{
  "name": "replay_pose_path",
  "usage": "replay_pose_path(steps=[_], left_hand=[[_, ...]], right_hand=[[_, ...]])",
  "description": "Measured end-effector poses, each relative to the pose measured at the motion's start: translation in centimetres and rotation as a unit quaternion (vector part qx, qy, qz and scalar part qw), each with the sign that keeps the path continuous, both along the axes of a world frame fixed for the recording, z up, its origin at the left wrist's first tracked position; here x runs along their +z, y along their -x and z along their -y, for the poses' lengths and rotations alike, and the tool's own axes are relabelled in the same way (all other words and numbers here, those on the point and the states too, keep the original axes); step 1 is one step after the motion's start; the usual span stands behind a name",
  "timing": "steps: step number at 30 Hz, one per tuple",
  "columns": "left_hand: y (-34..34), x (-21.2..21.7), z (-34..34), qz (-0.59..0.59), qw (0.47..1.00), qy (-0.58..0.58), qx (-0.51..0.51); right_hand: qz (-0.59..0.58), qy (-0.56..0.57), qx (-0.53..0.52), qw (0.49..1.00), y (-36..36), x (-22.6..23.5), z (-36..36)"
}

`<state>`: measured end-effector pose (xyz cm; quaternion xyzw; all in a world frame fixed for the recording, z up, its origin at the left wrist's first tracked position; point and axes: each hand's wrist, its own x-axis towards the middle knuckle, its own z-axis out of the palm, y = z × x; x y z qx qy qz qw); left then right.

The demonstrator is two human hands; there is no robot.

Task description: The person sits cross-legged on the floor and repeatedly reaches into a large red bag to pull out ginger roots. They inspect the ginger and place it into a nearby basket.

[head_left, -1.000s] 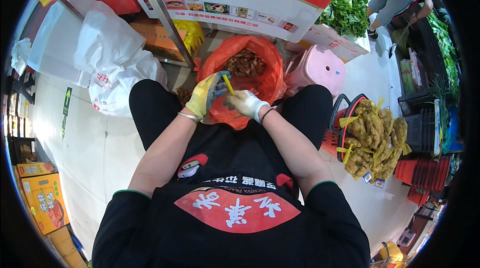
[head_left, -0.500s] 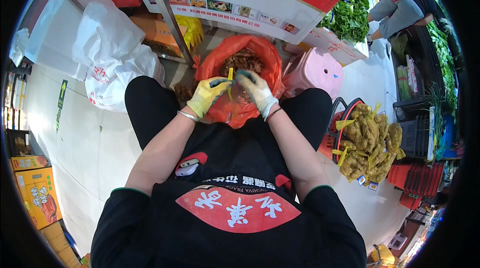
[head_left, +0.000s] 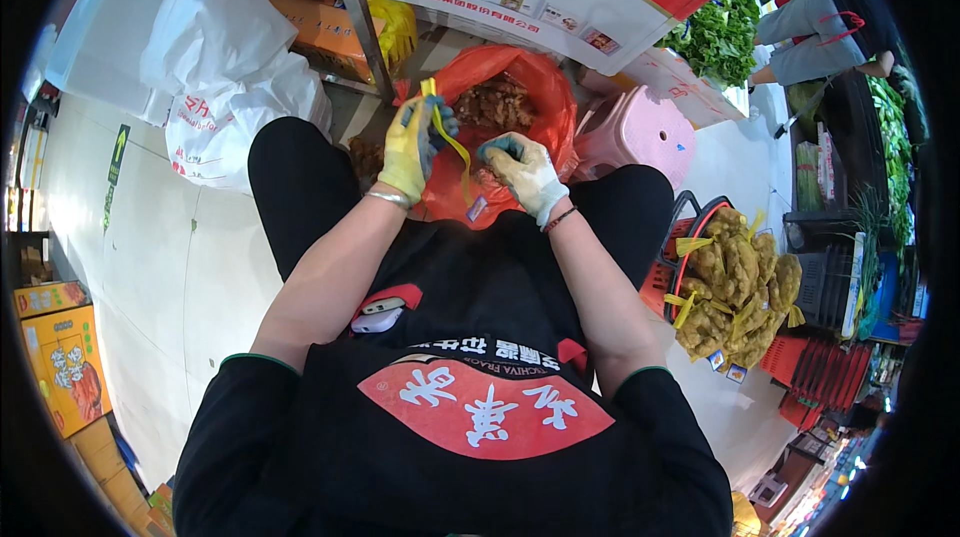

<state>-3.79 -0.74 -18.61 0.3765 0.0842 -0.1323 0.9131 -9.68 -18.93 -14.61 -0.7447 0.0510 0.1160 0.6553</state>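
My left hand [head_left: 408,152], in a yellow and grey-blue work glove, is closed on a narrow yellow mesh bag [head_left: 453,142]. The bag hangs slack, with a small tag [head_left: 477,208] at its lower end. To the right, my right hand [head_left: 524,175], gloved alike, has its fingers curled in; what they hold, if anything, is hidden. Both hands are over a large orange-red plastic bag [head_left: 556,97] standing open between my knees. Knobbly brown ginger [head_left: 497,103] lies inside it.
A basket [head_left: 690,248] at my right is heaped with filled yellow mesh bags [head_left: 740,272]. A pink stool [head_left: 655,132] stands beyond my right knee, white sacks [head_left: 225,107] beyond my left. A metal post [head_left: 362,22] rises ahead. Another person [head_left: 815,22] stands far right.
My left hand has lifted and turned upward, bringing the yellow mesh bag higher so its tagged end hangs down. My right hand has moved slightly down and right, fingers curled.
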Motion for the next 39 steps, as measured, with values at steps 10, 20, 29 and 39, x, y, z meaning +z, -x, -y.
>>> replay_pose_path(steps=[10,20,29,39], left_hand=[[2.3,1.1,0.8,0.187,0.909,-0.296,-0.227],[0.1,-0.8,0.8,0.075,0.964,-0.246,0.068],[2.0,2.7,0.8,0.217,0.905,-0.335,-0.145],[0.4,0.9,0.3,-0.003,0.941,-0.294,-0.165]], right_hand=[[0.041,-0.098,-0.154,0.982,-0.7,-1.9,-1.0],[-0.023,0.004,0.079,0.997,0.3,-1.3,-1.1],[-0.146,-0.288,0.0,0.947,-0.4,-1.1,0.5],[-0.095,-0.098,-0.13,0.982,-0.7,-3.6,0.7]])
